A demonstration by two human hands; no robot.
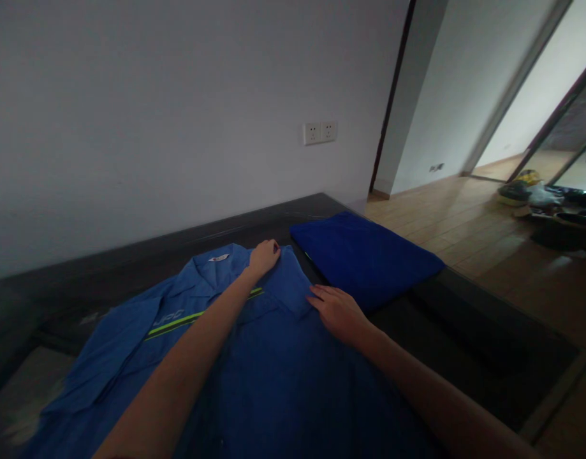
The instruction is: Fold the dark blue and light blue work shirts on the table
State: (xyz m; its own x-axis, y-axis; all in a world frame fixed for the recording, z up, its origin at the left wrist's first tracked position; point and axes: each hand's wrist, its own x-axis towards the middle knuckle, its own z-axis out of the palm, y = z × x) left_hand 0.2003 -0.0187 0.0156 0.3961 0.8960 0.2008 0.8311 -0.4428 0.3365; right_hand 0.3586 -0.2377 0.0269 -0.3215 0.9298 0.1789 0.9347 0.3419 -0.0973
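A blue work shirt (pixel 273 344) with a collar, a white neck label and a yellow-green and dark stripe lies spread on a dark table (pixel 465 344). My left hand (pixel 264 257) is at the shirt's far edge, right of the collar, its fingers curled down round the cloth. Lower and to the right, my right hand (pixel 339 312) rests on the edge of the folded-over part, fingers stretched out and slightly apart. Its thumb is hard to make out. Just beyond the right hand lies a folded darker blue garment (pixel 369 255).
A pale wall (pixel 178 127) with a double power socket (pixel 320 132) runs along the table's far side. On the right is a wood-look floor (pixel 446 217). Several bags and dark items (pixel 541 194) lie farther off.
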